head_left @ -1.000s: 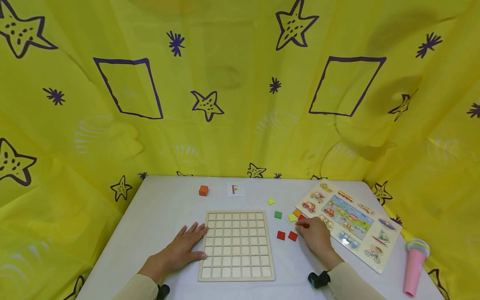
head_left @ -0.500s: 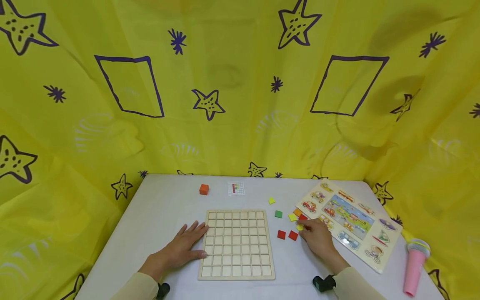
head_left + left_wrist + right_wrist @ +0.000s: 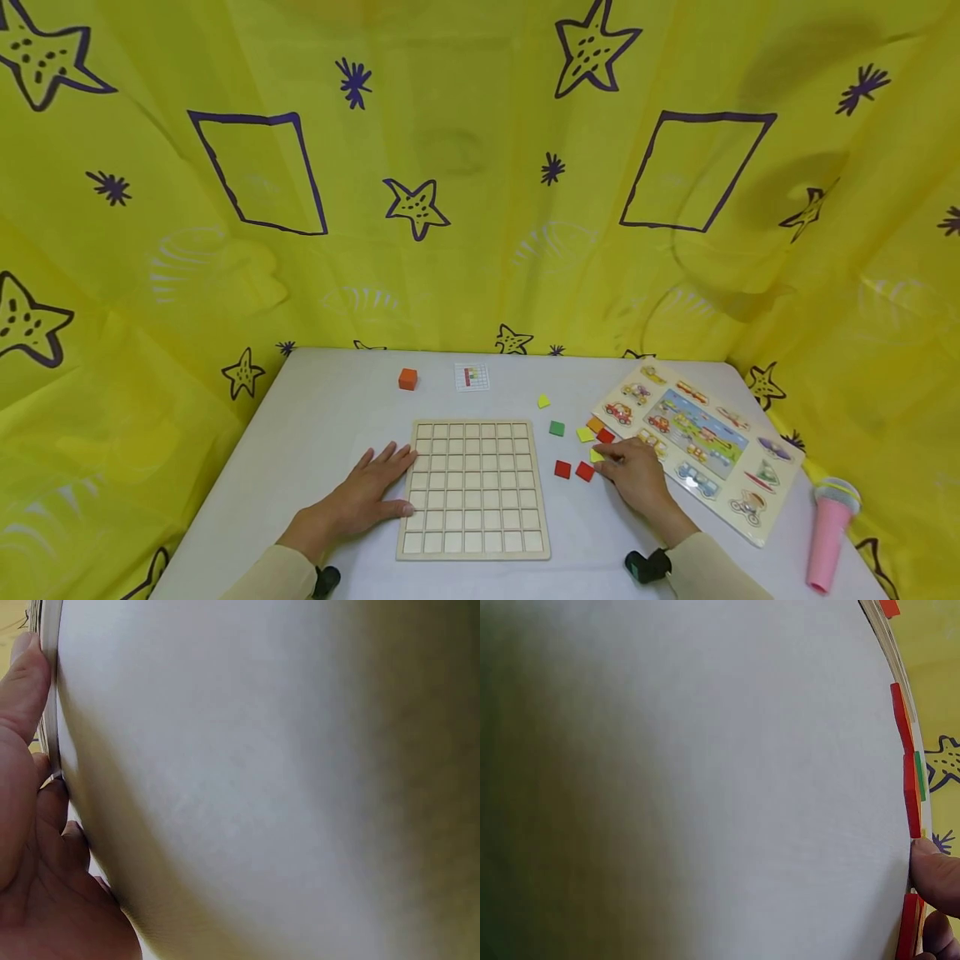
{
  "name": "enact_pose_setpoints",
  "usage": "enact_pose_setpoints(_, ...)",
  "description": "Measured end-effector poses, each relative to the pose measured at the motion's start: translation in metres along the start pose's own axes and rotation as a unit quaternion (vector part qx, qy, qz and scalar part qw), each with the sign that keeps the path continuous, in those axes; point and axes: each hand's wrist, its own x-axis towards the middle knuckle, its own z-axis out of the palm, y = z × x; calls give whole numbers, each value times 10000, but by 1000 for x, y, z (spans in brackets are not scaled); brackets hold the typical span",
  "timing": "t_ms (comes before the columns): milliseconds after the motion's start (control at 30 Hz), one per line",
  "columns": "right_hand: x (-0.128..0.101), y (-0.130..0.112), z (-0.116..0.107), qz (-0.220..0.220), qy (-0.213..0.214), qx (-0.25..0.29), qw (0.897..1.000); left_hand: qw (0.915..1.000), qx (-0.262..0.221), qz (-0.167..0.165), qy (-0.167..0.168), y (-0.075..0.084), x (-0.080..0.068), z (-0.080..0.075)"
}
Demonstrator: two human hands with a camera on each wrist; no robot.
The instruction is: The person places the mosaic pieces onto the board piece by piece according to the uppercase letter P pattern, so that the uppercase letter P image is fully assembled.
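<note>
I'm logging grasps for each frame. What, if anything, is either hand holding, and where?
The right hand pinches a small yellow tile at its edge with its fingertips. The left hand holds nothing, resting flat beside the wooden grid board.

The head camera looks down from above at the whole white bench (image 3: 315, 433). Each wrist camera sits very low and close, skimming the same bench top (image 3: 262, 787) beside its own hand.

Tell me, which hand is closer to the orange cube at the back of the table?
Left. The left hand lies flat beside the wooden grid board, in front of the orange cube. The right hand is far across, among the small colored tiles.
</note>
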Motion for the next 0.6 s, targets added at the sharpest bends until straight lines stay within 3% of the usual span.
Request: enact_pose_setpoints(600,-2,-1,0,52,169,251,9995,9999,-93,-143,-22,0,0,1)
